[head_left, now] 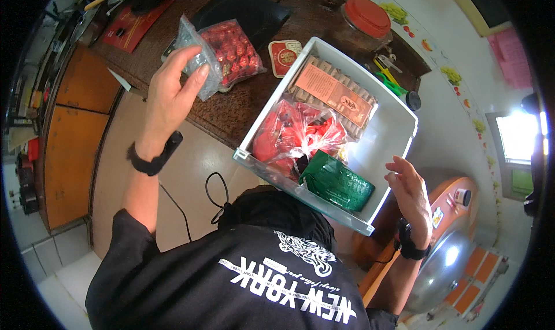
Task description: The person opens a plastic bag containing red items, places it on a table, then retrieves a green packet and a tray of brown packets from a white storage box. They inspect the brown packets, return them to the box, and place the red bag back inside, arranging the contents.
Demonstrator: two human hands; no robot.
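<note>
clear bag of red wrapped sweets (231, 49) lying on the dark brown counter (231, 113), one corner pinched between thumb and fingers of the left hand (173, 90). just beside it, white plastic drawer (399, 127) holding a red bag (289, 136), green packet (335, 182) and brown boxes (335, 93). right hand (410, 191) open, fingers spread, at the drawer's right wall.

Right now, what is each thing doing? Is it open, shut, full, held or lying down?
Left hand: raised, gripping the clear bag.
Clear bag of red pieces: held, its far end on the dark counter.
Right hand: open, beside the bin, holding nothing.
White bin: open-topped, partly filled.
Red bag: in bin, knotted.
Green packet: in bin, lying flat.
Red-lidded jar: shut.
</note>
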